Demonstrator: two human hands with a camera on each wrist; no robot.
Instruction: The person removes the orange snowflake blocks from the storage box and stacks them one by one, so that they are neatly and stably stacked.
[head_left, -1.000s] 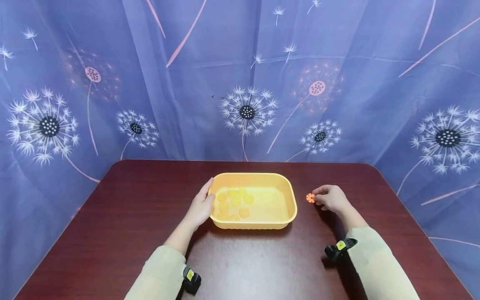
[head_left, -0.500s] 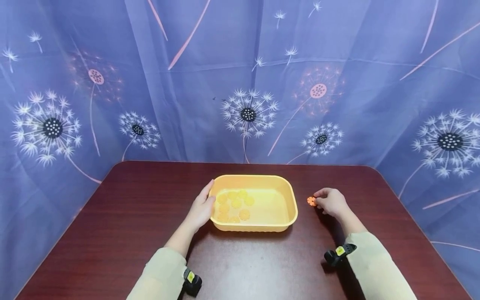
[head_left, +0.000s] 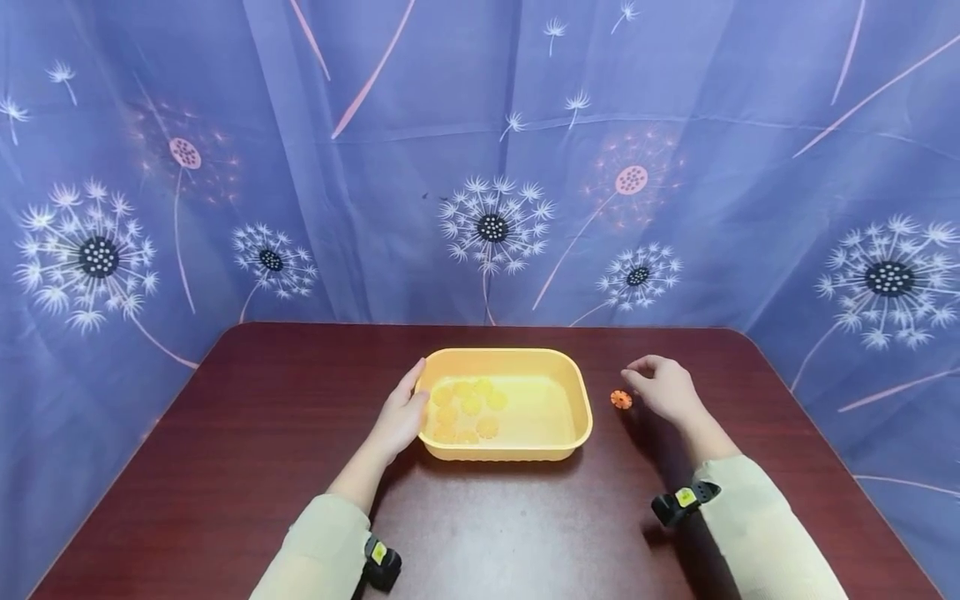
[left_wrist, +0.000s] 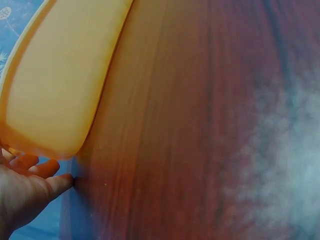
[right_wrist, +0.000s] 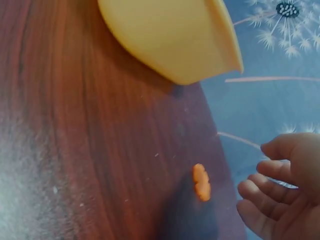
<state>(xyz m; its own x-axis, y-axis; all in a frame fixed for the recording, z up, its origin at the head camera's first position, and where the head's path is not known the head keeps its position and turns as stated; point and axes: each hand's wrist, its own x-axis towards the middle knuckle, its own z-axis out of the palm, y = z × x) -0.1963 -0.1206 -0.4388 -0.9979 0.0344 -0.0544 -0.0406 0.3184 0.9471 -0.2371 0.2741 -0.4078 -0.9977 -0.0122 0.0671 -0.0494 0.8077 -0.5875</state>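
A yellow plastic basin [head_left: 507, 452] stands at the middle of the table. My left hand [head_left: 399, 421] grips its left end, with the thumb at the rim and the fingers along the outside wall; in the left wrist view the fingers [left_wrist: 46, 169] lie against that end. Several yellow notched discs [head_left: 487, 427] lie in the left half of the basin. To the right of the basin, an orange notched disc [head_left: 621, 399] is on the table. My right hand [head_left: 666, 390] hovers just right of it, holding nothing, its fingers loosely bent and apart from the disc [right_wrist: 201, 182].
The dark red-brown wooden table [head_left: 495, 525] ends at a back edge behind the basin. Beyond it hangs a blue curtain [head_left: 375, 208] printed with dandelions. Each wrist carries a black camera on a strap.
My right hand has let go of the orange notched disc and lifted slightly away from it. The disc stays on the table. My left hand and the basin hold still.
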